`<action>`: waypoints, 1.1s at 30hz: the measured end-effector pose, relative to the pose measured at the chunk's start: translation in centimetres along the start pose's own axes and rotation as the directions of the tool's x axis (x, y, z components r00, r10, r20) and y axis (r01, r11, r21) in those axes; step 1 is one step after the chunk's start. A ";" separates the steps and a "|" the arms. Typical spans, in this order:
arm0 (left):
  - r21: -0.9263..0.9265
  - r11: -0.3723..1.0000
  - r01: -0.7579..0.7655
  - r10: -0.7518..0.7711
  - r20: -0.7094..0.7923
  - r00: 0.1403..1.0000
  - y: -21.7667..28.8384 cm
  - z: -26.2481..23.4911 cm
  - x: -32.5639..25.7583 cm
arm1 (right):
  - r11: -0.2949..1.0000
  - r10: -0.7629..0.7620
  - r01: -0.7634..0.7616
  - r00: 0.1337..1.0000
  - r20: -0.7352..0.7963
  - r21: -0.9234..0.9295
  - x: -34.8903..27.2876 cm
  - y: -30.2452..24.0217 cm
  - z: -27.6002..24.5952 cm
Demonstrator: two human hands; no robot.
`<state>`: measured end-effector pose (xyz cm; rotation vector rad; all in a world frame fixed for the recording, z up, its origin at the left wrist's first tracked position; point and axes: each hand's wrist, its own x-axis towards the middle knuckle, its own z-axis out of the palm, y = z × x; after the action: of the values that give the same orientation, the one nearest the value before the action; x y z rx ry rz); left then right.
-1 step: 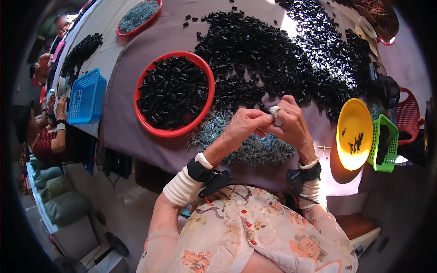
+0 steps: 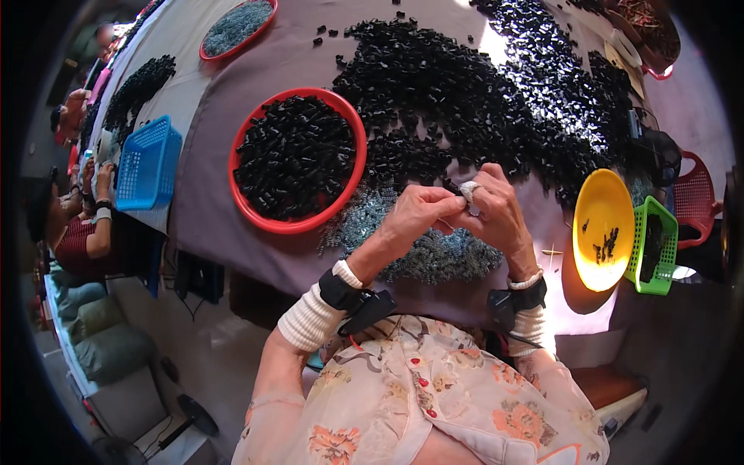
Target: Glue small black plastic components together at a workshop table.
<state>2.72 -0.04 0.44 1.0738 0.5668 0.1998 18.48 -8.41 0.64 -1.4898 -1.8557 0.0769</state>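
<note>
Left hand (image 2: 411, 217) and right hand (image 2: 500, 213) meet, fingers pinched narrow; can't tell on what. Silvery heap (image 2: 446, 260) stretches sideways beneath, left nearer; black pieces (image 2: 434, 85) beyond.

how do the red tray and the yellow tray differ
The red tray is heaped with small black pieces, while the yellow tray holds only a few. The red tray looks nearly round from here; the yellow tray looks like a narrower oval. The red tray lies left of the left hand, the yellow tray right of the right hand. Both contain black pieces.
</note>
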 end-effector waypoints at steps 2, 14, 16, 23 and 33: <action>-0.013 1.000 -0.013 0.014 0.020 1.000 0.2 0.0 -0.1 | 1.000 0.007 -0.006 1.000 0.019 -0.027 -0.1 0.0 0.1; -0.263 0.821 -0.507 0.223 -0.669 0.709 2.6 -8.8 -2.6 | 0.902 0.401 -0.410 0.911 -0.094 -0.131 -2.1 2.0 -1.5; -0.280 0.841 -0.463 0.188 -0.650 0.736 1.9 -8.1 -2.5 | 0.906 0.397 -0.396 0.918 -0.022 -0.148 -2.8 2.5 -0.9; -0.179 0.950 -0.255 0.153 -0.446 0.882 0.7 -4.9 -1.3 | 0.933 0.345 -0.345 0.939 -0.020 -0.105 -2.1 2.3 1.8; -0.116 0.982 -0.150 0.100 -0.352 0.931 0.0 -3.1 -0.6 | 0.885 0.457 -0.460 0.888 -0.057 -0.068 -0.9 3.4 1.5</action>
<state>0.55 2.09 -0.42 0.9424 0.7869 0.5413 20.47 -7.51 -2.48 -1.9485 -1.4521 0.1988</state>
